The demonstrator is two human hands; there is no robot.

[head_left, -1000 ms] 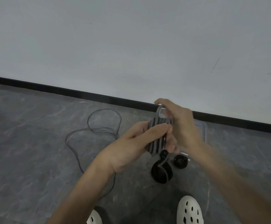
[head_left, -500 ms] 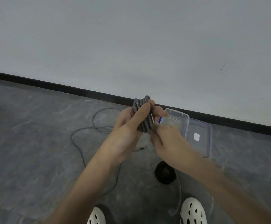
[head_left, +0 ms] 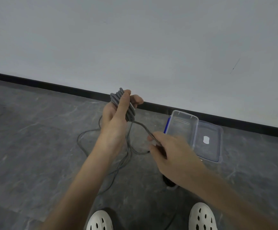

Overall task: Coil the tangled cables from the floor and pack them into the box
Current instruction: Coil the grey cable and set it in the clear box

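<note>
Head view, left hand point(head_left: 114, 120) gripping grey braided cable coil point(head_left: 116, 97), right hand point(head_left: 171, 151) pinching its loose tail point(head_left: 143, 127)

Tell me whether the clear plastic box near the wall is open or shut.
Open. The box has its lid flipped back flat on the floor beside it, and its inside shows bare.

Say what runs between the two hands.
In the head view, a grey braided cable strand stretches from the coil in the left hand to the right hand.
</note>
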